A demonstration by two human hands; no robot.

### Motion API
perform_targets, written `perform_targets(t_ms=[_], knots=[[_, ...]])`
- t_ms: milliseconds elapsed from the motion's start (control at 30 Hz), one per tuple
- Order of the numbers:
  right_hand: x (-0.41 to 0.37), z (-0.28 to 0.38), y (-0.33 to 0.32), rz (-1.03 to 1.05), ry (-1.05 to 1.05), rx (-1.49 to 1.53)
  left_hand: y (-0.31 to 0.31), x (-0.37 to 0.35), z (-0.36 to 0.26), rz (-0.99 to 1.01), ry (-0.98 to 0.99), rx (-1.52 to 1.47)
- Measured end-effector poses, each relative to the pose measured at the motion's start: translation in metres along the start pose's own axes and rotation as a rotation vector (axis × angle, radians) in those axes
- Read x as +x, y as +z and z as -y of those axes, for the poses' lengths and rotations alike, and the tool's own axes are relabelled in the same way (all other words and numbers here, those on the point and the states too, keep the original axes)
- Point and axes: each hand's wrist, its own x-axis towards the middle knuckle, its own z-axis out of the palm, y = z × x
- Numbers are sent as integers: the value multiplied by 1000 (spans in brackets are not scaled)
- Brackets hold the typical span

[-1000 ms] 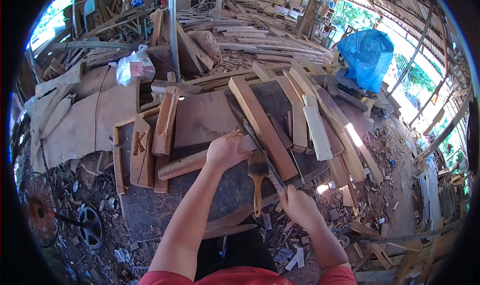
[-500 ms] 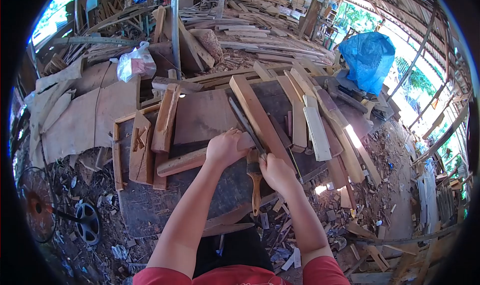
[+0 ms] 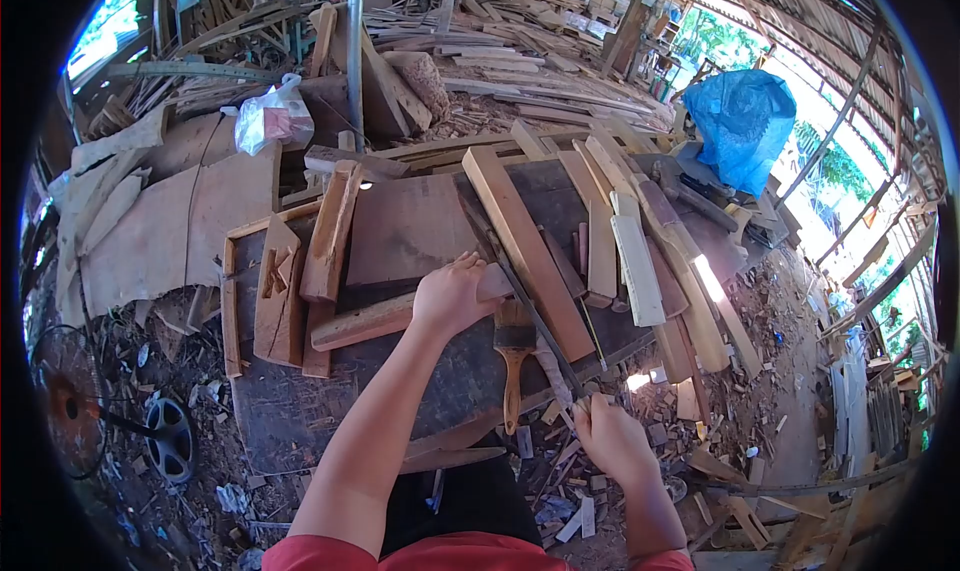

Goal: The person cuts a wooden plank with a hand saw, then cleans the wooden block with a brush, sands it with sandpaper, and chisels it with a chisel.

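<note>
My left hand (image 3: pixel 450 296) is closed over a short wooden beam (image 3: pixel 365 323) lying across the dark bench board (image 3: pixel 300 411), holding it near its right end. My right hand (image 3: pixel 612 433), closed, grips the near end of a long, narrow dark tool that looks like a handsaw (image 3: pixel 535 316), seen almost edge-on. Its blade slants away from me, past the beam's cut end. A paintbrush (image 3: pixel 512 371) with a wooden handle lies between my hands. Just right of the blade rests a thick plank (image 3: pixel 527 256).
Left on the bench are a carved block (image 3: pixel 277 291) and a grooved block (image 3: pixel 331 233). Several boards (image 3: pixel 636 256) lie at the right. A metal post (image 3: pixel 355 61), a white plastic bag (image 3: pixel 273 118) and a blue plastic sheet (image 3: pixel 740 126) stand beyond. Scraps litter the ground.
My right hand has drawn the handsaw back toward me and to the right, away from the beam's end. My left hand stays on the beam.
</note>
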Motion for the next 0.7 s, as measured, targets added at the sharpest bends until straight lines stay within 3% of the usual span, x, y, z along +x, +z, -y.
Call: perform_targets(t_ms=[433,700], knots=[[102,58,1,-139,-122,18,1,1,-2,-11,-22,57],[109,49,8,-149,-162,56,-4,0,-6,-37,-17,69]])
